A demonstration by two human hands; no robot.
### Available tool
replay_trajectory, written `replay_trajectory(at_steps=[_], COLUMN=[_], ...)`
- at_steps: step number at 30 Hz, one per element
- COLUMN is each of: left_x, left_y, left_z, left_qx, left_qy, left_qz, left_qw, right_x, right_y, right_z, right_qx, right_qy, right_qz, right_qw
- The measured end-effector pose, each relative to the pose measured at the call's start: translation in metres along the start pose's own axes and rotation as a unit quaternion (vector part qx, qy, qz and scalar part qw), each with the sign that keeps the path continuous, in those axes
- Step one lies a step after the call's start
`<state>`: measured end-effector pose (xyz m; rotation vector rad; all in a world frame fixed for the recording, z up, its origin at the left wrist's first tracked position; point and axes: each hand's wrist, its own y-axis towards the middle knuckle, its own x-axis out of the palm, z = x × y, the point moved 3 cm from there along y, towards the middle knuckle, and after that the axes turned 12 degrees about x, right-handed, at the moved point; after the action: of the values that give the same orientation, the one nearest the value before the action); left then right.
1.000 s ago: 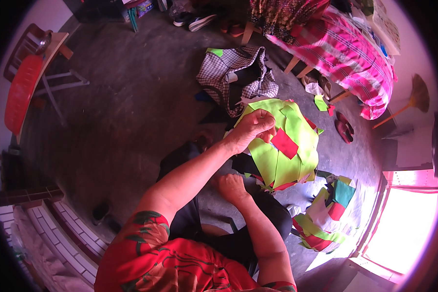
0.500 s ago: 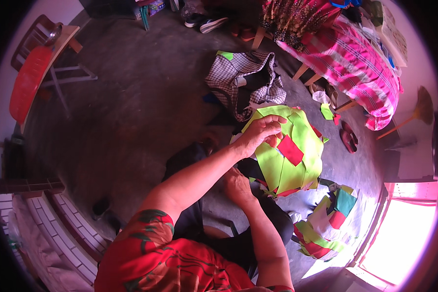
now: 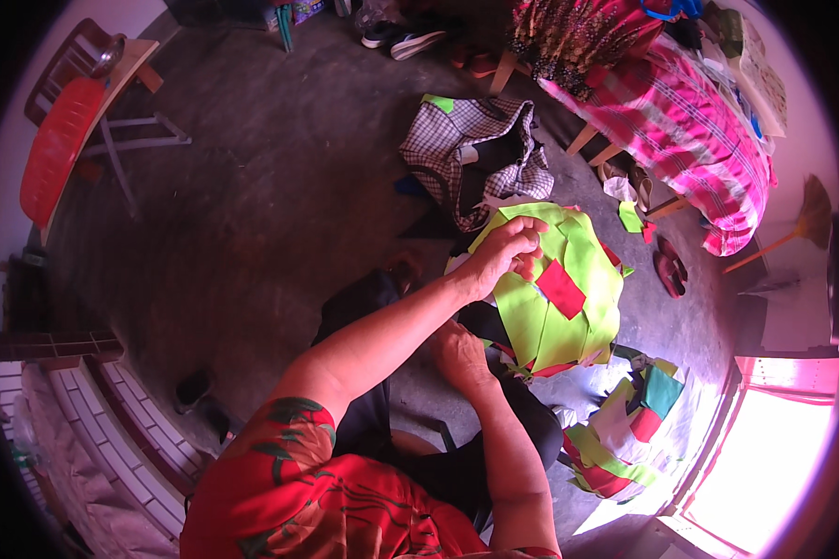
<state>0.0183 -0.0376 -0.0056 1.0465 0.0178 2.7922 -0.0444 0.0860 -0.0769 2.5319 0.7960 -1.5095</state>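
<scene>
My left hand (image 3: 503,253) is raised over a rounded heap of lime-green cloth pieces (image 3: 564,321), its fingers curled in a pinch. Anything between those fingertips is too small to make out. Lower and nearer to me, my right hand (image 3: 463,359) is closed beside the heap's near left edge, close to a black part. What it grips is hidden. A small red cloth rectangle (image 3: 561,290) lies on top of the green pieces. More red shows along the heap's lower rim.
Beyond the heap, a checked cloth (image 3: 438,140) lies on the floor. To the right are a second bundle of coloured cloth scraps (image 3: 615,438), dark red sandals (image 3: 669,267) and a bed with a pink plaid cover (image 3: 671,140). A table with a red basket (image 3: 61,154) stands far left.
The whole view has shifted slightly. Both hands keep nearly the same pose beside the green heap, and the red rectangle lies where it was.
</scene>
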Motion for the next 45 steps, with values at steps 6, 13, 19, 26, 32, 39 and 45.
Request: replay_trajectory(at_steps=[6,13,19,26,32,39,45], left_x=[-0.003,-0.002,-0.001,0.001,0.002,0.011,0.032], left_y=[0.0,0.001,0.002,0.003,0.002,-0.003,-0.028], left_z=[-0.003,-0.002,-0.004,-0.005,-0.003,-0.001,0.023], left_qx=[-0.018,-0.027,-0.026,-0.021,-0.025,-0.045,-0.036], left_qy=[-0.002,0.004,0.006,-0.009,-0.002,-0.016,-0.013], left_qz=[-0.007,0.003,0.0,0.017,-0.014,-0.054,-0.128], left_qw=[1.0,1.0,1.0,1.0,1.0,0.997,0.991], right_x=[-0.001,-0.011,-0.012,-0.011,-0.011,-0.005,-0.009], right_y=[0.0,0.002,0.002,0.002,0.002,-0.002,-0.003], right_z=[-0.001,-0.004,-0.002,-0.001,-0.001,0.006,0.001], right_qx=[0.022,0.042,0.033,0.034,0.054,0.042,0.089], right_qy=[0.001,-0.003,0.006,-0.002,-0.007,-0.006,-0.031], right_qz=[-0.016,-0.012,0.004,-0.007,-0.031,-0.038,-0.128], right_qw=[1.0,0.999,0.999,0.999,0.998,0.998,0.987])
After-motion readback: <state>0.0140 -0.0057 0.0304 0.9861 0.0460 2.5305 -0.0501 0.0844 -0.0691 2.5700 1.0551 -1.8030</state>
